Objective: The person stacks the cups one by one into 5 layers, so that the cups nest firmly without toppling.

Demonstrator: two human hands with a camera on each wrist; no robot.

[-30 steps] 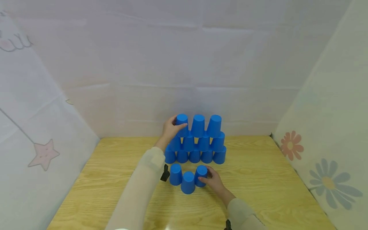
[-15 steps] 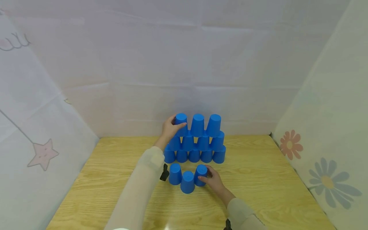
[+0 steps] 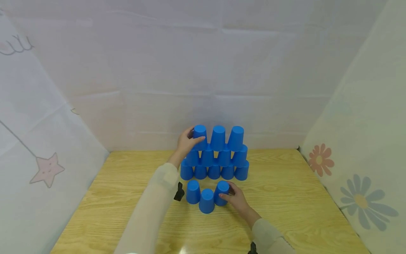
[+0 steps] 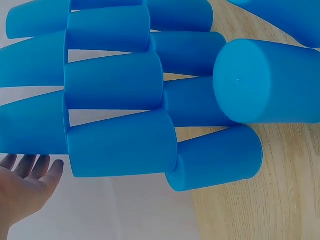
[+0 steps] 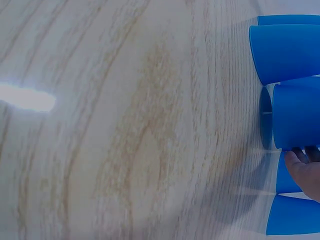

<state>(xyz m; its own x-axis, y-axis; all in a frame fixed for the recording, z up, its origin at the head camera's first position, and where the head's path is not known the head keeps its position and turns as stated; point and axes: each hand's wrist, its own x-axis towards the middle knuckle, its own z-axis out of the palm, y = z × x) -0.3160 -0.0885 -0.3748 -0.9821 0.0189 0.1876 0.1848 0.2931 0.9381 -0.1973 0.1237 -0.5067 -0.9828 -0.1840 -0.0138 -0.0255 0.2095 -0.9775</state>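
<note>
Upside-down blue cups form a stacked wall in the head view, with three in its top row. My left hand (image 3: 186, 143) is at the top row's left cup (image 3: 200, 135); in the left wrist view its fingertips (image 4: 45, 161) come up to that cup's side and the thumb stands just off it. Lower right, my right hand (image 3: 237, 198) holds another blue cup (image 3: 221, 188) between thumb and fingers. In the right wrist view, this cup's rim shows a narrow dark gap and shadow beside it at the tabletop.
Two more upside-down cups, a left one (image 3: 193, 192) and a front one (image 3: 207, 201), stand before the wall on the wooden table (image 3: 127, 197). The wall's lower rows (image 3: 214, 171) sit close behind them. Printed white cloth (image 3: 158, 106) encloses the back and sides.
My left hand has shifted slightly left, its thumb drawing back a little on the top-row cup. The cup in my right hand has risen slightly.
</note>
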